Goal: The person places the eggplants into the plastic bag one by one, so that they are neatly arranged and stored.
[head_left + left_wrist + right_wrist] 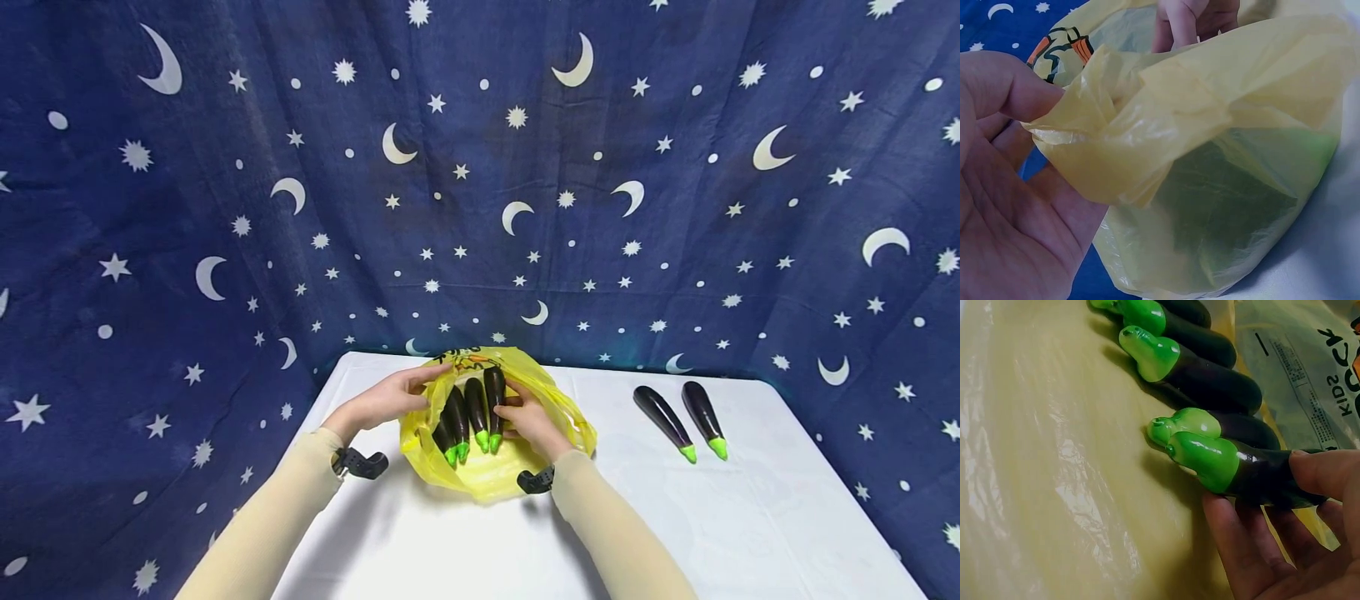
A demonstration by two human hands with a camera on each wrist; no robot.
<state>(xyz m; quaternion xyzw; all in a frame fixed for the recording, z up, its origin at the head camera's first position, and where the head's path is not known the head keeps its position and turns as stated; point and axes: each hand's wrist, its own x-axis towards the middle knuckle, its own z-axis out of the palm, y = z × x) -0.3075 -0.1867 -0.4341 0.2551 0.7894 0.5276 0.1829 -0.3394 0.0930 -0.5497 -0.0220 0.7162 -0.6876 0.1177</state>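
Observation:
A yellow plastic bag lies with its mouth spread toward me, dark lettering on its far side. Inside, several dark purple eggplants with green caps lie side by side. My right hand reaches into the bag and grips the rightmost eggplant; in the right wrist view its thumb and fingers curl round the dark body. At the bag's left edge, my left hand pinches the plastic rim between thumb and fingers, and the left wrist view shows the crumpled film there.
Two more eggplants, one beside another, lie on the white-covered table to the right of the bag. A dark blue cloth with moons and stars hangs behind and along the sides of the table.

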